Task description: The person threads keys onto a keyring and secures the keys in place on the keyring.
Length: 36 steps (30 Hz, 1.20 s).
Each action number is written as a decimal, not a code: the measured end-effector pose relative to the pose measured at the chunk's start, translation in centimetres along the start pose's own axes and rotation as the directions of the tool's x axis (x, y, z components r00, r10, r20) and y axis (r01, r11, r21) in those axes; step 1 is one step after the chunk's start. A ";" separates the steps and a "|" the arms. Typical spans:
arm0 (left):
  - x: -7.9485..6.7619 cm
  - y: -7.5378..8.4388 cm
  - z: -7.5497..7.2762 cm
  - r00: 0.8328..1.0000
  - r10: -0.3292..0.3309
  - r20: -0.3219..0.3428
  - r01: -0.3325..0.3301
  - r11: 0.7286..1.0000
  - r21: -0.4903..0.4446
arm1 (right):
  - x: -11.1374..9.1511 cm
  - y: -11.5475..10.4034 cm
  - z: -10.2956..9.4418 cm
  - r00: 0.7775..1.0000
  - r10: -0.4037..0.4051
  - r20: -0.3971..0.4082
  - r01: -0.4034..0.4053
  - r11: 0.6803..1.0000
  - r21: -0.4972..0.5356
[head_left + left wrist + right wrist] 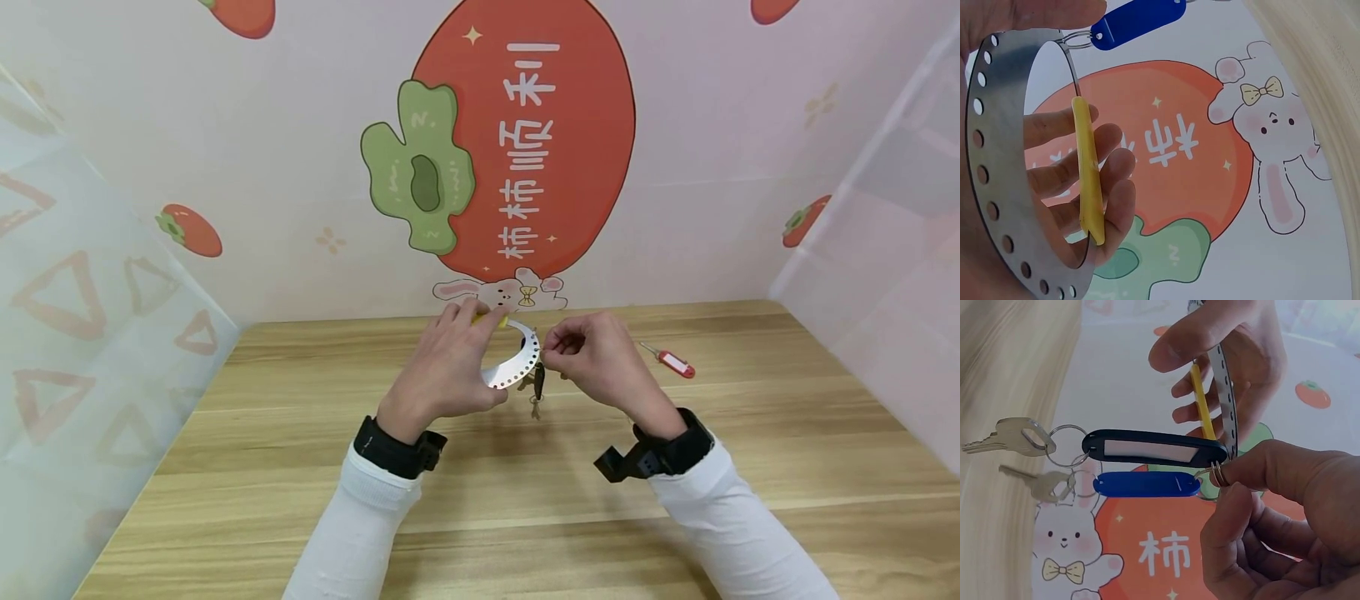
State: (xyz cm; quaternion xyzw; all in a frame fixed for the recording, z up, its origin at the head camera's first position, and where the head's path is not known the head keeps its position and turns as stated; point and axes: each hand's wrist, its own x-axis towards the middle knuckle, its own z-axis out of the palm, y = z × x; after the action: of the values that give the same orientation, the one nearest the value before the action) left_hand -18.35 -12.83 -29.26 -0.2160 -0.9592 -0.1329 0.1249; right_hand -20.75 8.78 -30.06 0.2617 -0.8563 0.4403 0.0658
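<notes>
My left hand [450, 367] holds a crescent-shaped metal key holder [512, 372] with a row of holes along its edge. Its fingers curl about the yellow grip [1088, 175], while the thumb lies near the plate. A blue key tag [1147, 484] hangs by a ring at the plate, with a key [1050, 487] on its other end. Between thumb and forefinger, my right hand [600, 362] pinches the small split ring [1217, 474] of a black key tag [1147, 435], close against the plate's edge. Another key [1019, 437] dangles from that tag.
On the wooden table [300, 467], right of my right hand, lies a red key tag [677, 364] with a key. A printed backdrop [690, 167] with a large red persimmon stands behind the table, and pale side panels flank it.
</notes>
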 end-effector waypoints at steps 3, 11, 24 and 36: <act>0.0 0.0 0.0 1.000 -0.002 0.000 0.002 1.000 0.003 | 0.0 0.0 0.1 0.999 -0.028 -0.022 0.027 0.999 -0.044; 0.0 0.0 0.1 1.000 0.002 -0.013 -0.001 1.000 0.003 | 0.0 0.0 0.5 0.966 -0.250 -0.066 0.227 0.943 -0.245; 0.1 -0.2 0.0 0.999 -0.033 -0.015 0.033 0.999 -0.002 | 0.1 0.3 0.5 0.962 -0.265 -0.068 0.248 0.949 -0.194; -0.1 -0.4 -0.3 0.997 -0.073 -0.039 0.072 0.997 -0.040 | 0.4 0.9 -0.2 1.000 0.003 0.001 -0.003 0.998 0.058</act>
State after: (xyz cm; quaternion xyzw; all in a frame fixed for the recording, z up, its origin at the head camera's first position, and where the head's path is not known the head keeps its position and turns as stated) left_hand -18.41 -13.35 -29.06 -0.1807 -0.9609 -0.1603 0.1350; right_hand -21.55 9.16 -30.45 0.2622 -0.8437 0.4649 0.0569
